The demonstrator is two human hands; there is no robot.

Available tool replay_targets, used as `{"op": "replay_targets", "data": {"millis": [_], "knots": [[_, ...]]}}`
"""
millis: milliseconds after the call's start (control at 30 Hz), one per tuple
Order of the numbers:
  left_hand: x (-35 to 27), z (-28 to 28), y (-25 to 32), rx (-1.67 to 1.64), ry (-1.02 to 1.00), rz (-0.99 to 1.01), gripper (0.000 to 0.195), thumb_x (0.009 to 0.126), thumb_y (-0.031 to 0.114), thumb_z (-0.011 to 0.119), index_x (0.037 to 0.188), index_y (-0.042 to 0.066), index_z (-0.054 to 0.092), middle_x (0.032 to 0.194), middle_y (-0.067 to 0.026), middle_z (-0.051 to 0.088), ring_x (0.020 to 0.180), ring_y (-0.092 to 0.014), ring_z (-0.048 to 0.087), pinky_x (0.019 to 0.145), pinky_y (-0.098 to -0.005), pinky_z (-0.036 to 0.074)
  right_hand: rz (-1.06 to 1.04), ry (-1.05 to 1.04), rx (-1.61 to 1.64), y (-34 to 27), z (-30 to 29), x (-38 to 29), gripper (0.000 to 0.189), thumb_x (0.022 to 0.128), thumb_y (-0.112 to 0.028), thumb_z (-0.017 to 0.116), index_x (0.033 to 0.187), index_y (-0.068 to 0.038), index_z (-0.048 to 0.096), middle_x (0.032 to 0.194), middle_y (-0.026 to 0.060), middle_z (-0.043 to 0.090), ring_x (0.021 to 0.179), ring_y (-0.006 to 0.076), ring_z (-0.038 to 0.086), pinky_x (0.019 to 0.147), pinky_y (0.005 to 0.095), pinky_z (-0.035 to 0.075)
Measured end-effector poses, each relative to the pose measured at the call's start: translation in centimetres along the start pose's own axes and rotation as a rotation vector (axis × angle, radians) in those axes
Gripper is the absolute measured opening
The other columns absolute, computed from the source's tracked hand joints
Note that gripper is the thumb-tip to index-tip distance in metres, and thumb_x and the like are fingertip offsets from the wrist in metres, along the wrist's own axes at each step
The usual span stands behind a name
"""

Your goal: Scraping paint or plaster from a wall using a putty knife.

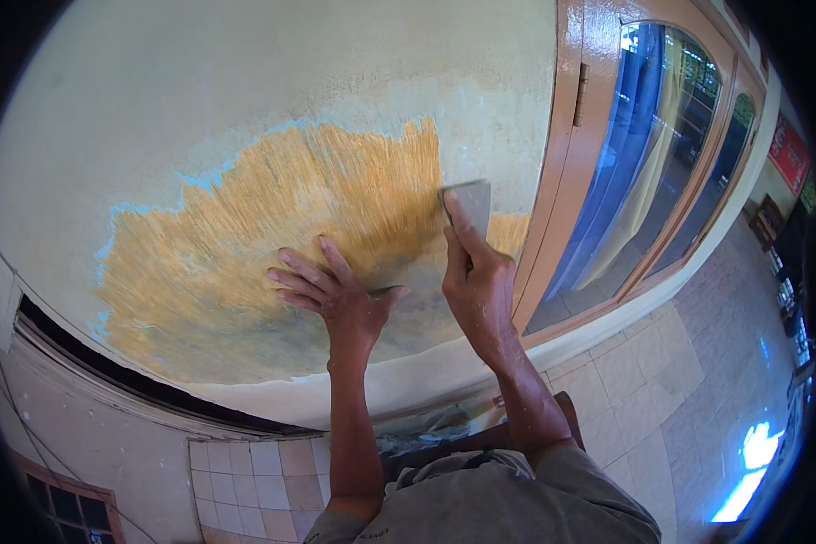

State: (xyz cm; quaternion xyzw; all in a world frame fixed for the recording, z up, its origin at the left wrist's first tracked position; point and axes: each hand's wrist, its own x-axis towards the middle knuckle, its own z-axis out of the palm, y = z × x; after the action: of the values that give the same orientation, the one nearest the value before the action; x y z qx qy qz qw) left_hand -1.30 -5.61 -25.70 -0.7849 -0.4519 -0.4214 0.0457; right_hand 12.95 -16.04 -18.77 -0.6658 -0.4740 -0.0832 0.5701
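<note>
Before me is a painted wall with a large scraped patch, ochre and grey, edged in places by a thin light-blue line. My right hand grips a flat scraper, its index finger stretched along the blade. The blade lies against the wall at the patch's right side, over pale paint; its handle is hidden in my fist. My left hand rests on the bare patch with fingers spread, holding nothing that I can see.
A wooden door frame with a hinge and glass panes stands at right, curtains behind the glass. Below lie floor tiles and a partly hidden dark brown surface. A dark gap and a hanging cable are at left.
</note>
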Motion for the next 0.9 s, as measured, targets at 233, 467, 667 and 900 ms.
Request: {"op": "replay_targets", "data": {"millis": [233, 467, 667, 900], "knots": [[-0.3, -0.5, -0.2, -0.005, -0.010, 0.006, 0.148, 0.061, 0.061, 0.090, 0.164, 0.008, -0.003, 0.156, -0.0431, -0.028, 0.138, -0.069, -0.030, 0.107, -0.0807, -0.010, 0.030, 0.020, 0.100, 1.3, 0.6, -2.5, 0.050, 0.096, 0.001, 0.062, 0.143, -0.015, 0.060, 0.073, 0.0239, 0.064, 0.059, 0.0337, 0.067, 0.056, 0.0372, 0.050], [-0.4, -0.7, 0.0, 0.025, -0.009, 0.018, 0.148, 0.062, 0.064, 0.088, 0.163, 0.008, -0.004, 0.155, -0.0446, -0.027, 0.137, -0.070, -0.029, 0.106, -0.0822, -0.008, 0.000, 0.098, 0.094, -2.4, -0.2, 0.7, 0.049, 0.097, -0.001, 0.062, 0.143, -0.015, 0.060, 0.067, 0.0254, 0.056, 0.050, 0.0299, 0.057, 0.053, 0.0356, 0.047], [-0.5, -0.9, -0.5, 0.026, 0.006, 0.038, 0.146, 0.063, 0.067, 0.086, 0.164, 0.010, -0.003, 0.155, -0.0450, -0.026, 0.137, -0.071, -0.028, 0.105, -0.0833, -0.008, -0.033, 0.145, 0.094, -2.1, 0.4, -0.1, 0.048, 0.097, -0.001, 0.062, 0.143, -0.015, 0.061, 0.064, 0.0248, 0.052, 0.048, 0.0284, 0.052, 0.052, 0.0357, 0.046], [-0.7, -1.0, -0.2, 0.033, 0.000, 0.028, 0.146, 0.062, 0.065, 0.087, 0.164, 0.010, -0.002, 0.156, -0.0440, -0.026, 0.138, -0.070, -0.027, 0.105, -0.0831, -0.008, -0.034, 0.095, 0.101, -2.9, -0.4, 0.7, 0.048, 0.096, 0.000, 0.061, 0.142, -0.014, 0.062, 0.066, 0.0260, 0.055, 0.051, 0.0364, 0.054, 0.053, 0.0365, 0.047]]}}
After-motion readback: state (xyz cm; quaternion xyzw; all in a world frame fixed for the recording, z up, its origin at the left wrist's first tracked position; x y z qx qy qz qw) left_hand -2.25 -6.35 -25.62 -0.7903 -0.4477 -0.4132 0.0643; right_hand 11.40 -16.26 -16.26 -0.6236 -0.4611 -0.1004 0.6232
